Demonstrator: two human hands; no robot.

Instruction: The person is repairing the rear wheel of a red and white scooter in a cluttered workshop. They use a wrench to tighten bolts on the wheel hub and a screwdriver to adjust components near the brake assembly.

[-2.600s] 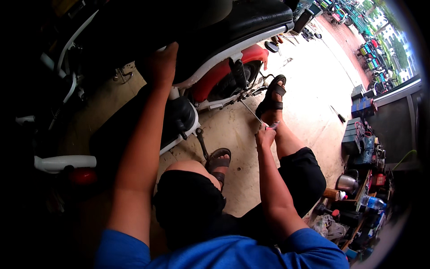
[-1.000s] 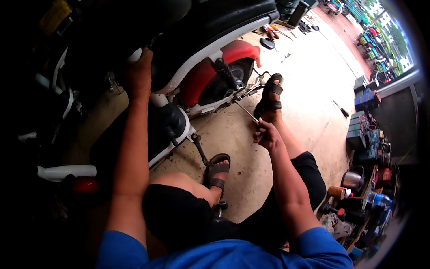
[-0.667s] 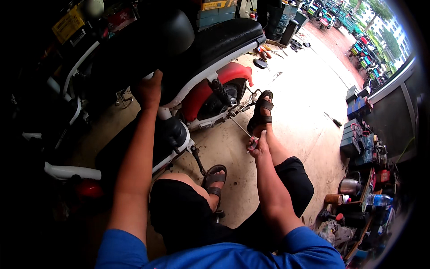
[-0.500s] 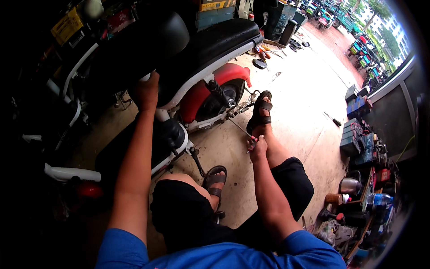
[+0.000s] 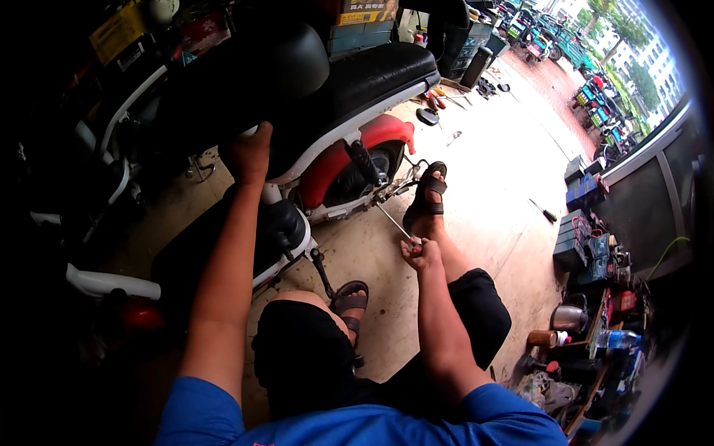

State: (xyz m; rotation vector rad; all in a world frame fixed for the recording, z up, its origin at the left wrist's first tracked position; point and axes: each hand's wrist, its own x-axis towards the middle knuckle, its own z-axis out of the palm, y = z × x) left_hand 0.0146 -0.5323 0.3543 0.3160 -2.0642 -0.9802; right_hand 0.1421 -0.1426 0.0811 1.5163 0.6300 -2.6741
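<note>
An electric scooter with a black seat (image 5: 379,70), white frame and red rear fender (image 5: 327,165) stands in front of me, to the left. My left hand (image 5: 249,154) is closed round a white part of the frame beside the seat; the fingertips are mostly hidden. Low in front of my leg, my right hand (image 5: 422,255) grips a screwdriver (image 5: 394,221) by its handle, which shows a little red between the fingers. The long thin shaft reaches up and left to the linkage (image 5: 381,198) beside the rear wheel; whether the tip touches is too small to tell.
My sandalled feet stand on the concrete floor, one close to the rear wheel. Another screwdriver (image 5: 543,211) lies to the right. Batteries (image 5: 573,239), a metal kettle (image 5: 569,317) and a bottle (image 5: 619,340) line the right side. Loose tools (image 5: 439,98) lie beyond the scooter.
My right hand has turned about the screwdriver handle and lies slightly lower and to the left; the shaft still reaches the linkage. My left hand keeps its hold. The whole view has shifted slightly.
</note>
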